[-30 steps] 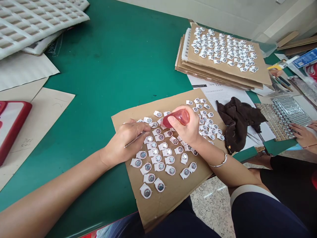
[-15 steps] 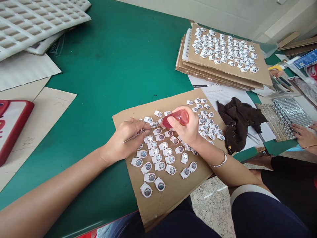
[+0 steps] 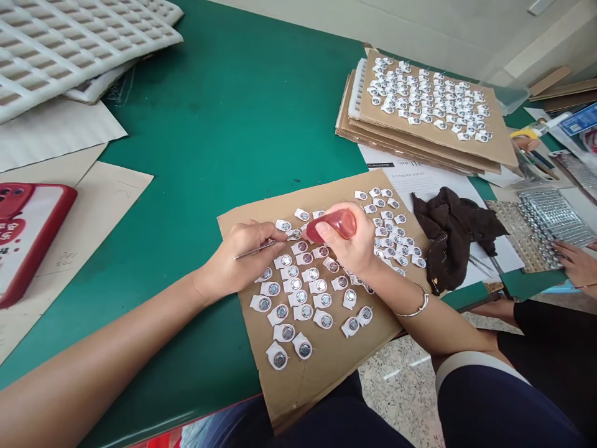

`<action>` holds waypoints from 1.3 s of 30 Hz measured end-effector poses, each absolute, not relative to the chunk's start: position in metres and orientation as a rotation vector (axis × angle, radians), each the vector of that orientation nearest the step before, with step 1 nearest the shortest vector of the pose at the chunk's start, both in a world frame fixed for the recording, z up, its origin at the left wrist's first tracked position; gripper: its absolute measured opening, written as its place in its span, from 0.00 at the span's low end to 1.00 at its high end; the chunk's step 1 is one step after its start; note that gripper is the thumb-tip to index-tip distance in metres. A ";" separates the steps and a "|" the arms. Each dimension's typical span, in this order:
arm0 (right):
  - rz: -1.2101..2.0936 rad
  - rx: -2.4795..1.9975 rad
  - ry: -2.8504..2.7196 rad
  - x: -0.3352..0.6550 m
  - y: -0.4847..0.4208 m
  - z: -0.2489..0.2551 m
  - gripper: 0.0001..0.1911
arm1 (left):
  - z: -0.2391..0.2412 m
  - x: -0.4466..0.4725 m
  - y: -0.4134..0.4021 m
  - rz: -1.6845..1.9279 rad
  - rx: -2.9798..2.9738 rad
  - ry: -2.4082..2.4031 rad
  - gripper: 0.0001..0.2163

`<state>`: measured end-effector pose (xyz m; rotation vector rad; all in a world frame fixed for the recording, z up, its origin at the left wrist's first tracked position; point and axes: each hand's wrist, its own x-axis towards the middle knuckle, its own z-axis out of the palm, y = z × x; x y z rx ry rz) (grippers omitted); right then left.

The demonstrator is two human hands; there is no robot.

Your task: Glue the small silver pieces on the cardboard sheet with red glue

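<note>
A brown cardboard sheet (image 3: pixel 326 364) lies at the table's near edge. It carries several small white tabs with round metal centres (image 3: pixel 298 297). My left hand (image 3: pixel 237 258) rests on the sheet's left part, fingers pinched on thin metal tweezers (image 3: pixel 254 250) whose tips point right toward a tab. My right hand (image 3: pixel 354 246) is curled round a small red squeeze bottle (image 3: pixel 333 225), its nozzle aimed left and down at the tabs near the tweezers' tips.
A stack of cardboard sheets (image 3: pixel 420 134) topped with more tabs sits at the back right. A dark cloth (image 3: pixel 450 230) lies right of my sheet. Another person's hand (image 3: pixel 576 264) rests on a metal parts tray (image 3: pixel 545 218). White foam grids (image 3: pixel 69 43) and a red-cased phone (image 3: pixel 28 236) lie left.
Both hands hold nearly the same pose over the tabs; the tweezers have edged slightly toward the bottle's nozzle. The view has shifted a little down and to the left.
</note>
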<state>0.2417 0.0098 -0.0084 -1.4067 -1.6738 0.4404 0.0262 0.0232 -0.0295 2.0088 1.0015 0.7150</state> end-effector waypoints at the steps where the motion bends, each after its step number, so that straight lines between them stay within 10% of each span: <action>1: 0.440 -1.406 -1.673 0.242 0.010 -0.009 0.14 | -0.030 0.026 0.023 0.717 2.002 1.000 0.07; 39: 0.597 -1.211 -1.336 0.250 0.058 0.035 0.14 | 0.009 0.022 0.039 0.784 1.774 1.179 0.06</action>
